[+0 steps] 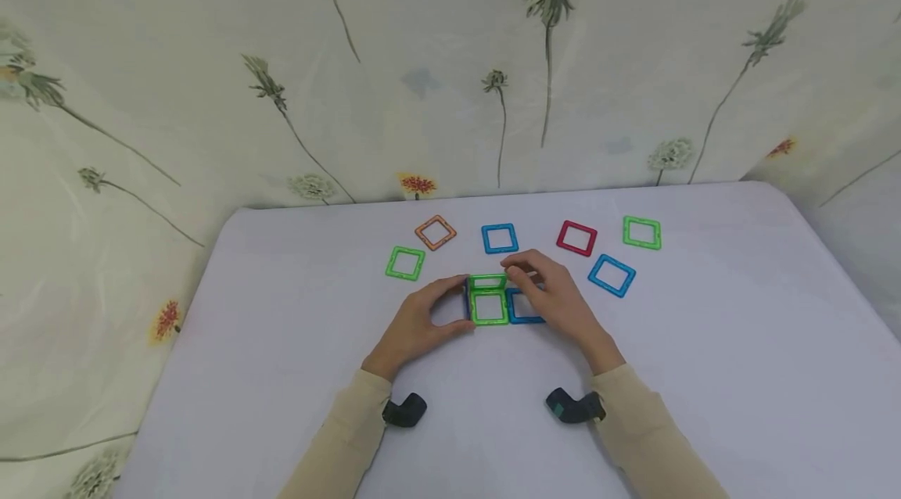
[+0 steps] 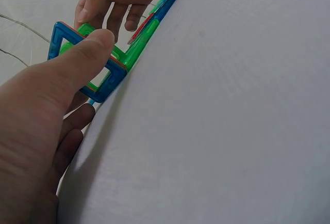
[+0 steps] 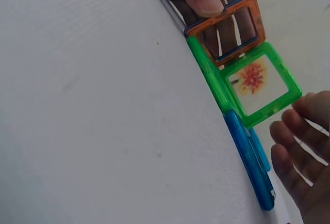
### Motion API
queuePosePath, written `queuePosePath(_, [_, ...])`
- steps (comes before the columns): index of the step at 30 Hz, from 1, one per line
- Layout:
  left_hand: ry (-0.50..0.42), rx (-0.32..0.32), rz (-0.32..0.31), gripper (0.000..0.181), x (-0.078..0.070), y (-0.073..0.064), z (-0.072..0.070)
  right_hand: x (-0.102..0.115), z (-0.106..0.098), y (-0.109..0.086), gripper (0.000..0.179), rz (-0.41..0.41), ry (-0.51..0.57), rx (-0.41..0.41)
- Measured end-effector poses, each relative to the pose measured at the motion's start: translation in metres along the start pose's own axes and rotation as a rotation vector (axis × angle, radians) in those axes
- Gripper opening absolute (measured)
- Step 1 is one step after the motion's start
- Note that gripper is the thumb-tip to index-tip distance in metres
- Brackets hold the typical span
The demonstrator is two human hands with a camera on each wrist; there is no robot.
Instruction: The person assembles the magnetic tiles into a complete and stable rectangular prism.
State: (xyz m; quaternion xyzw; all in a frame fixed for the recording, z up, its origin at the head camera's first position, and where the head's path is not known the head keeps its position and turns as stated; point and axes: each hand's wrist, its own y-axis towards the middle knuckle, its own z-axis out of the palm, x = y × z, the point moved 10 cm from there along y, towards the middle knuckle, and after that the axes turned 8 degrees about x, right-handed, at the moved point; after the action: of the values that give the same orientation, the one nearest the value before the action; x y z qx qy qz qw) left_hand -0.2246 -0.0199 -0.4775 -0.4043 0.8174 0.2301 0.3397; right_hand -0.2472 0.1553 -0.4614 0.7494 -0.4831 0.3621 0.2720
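Observation:
My left hand (image 1: 420, 324) grips a blue magnetic tile (image 2: 112, 85) standing upright, thumb on its near edge and fingers at the far one. An orange tile (image 3: 258, 22) lies flat against that blue tile's inner face. Both stand along the left side of a green tile (image 1: 489, 321) flat on the table. At the back, a second green tile (image 3: 290, 79) stands on edge, meeting the upright pair at a corner. The right hand (image 1: 559, 297) pinches its upper right corner with the fingertips. Below that hand, a flat blue tile (image 1: 526, 320) adjoins the green base and is partly hidden.
Beyond the hands lie loose square tiles: green (image 1: 402, 276) and orange (image 1: 445, 241) on the left, blue (image 1: 500, 250) in the middle, red (image 1: 573, 249), blue (image 1: 605, 287) and green (image 1: 642, 245) on the right. A flower-patterned curtain (image 1: 436, 131) hangs behind the white table (image 1: 281, 327).

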Motion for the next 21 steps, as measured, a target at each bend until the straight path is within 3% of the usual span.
queuePosePath(13, [-0.001, 0.0, 0.017, 0.07, -0.001, 0.0, -0.001, -0.008, -0.015, 0.001, 0.025, 0.008, -0.053, -0.062])
queuePosePath(21, [0.004, 0.005, 0.014, 0.071, -0.001, 0.0, -0.001, -0.023, -0.013, 0.003, 0.028, 0.053, -0.057, -0.008])
